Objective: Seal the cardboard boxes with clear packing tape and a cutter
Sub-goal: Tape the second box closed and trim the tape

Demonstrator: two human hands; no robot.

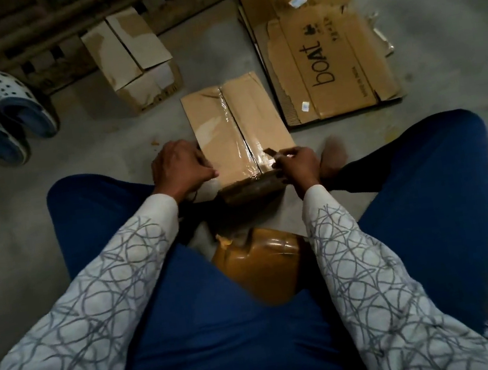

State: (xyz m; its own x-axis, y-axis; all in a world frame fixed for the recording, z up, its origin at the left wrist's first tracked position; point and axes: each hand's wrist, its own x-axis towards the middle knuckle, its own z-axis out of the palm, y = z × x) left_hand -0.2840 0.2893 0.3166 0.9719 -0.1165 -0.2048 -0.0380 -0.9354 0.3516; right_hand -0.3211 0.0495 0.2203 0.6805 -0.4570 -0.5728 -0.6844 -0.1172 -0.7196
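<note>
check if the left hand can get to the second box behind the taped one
Probably yes, with a stretch: the second box sits on bare floor beyond the taped box, and nothing lies between it and the left hand.

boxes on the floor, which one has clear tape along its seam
The near box, being held: shiny tape runs down its seam. The far box has a bare seam.

Brown box (237,129), blue trousers (224,327), white sleeves (96,300) with grey loops, white-and-blue clogs (0,114).

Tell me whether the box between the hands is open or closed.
Closed: on the box, both top flaps lie flat and meet at the seam, clear tape along it.
</note>
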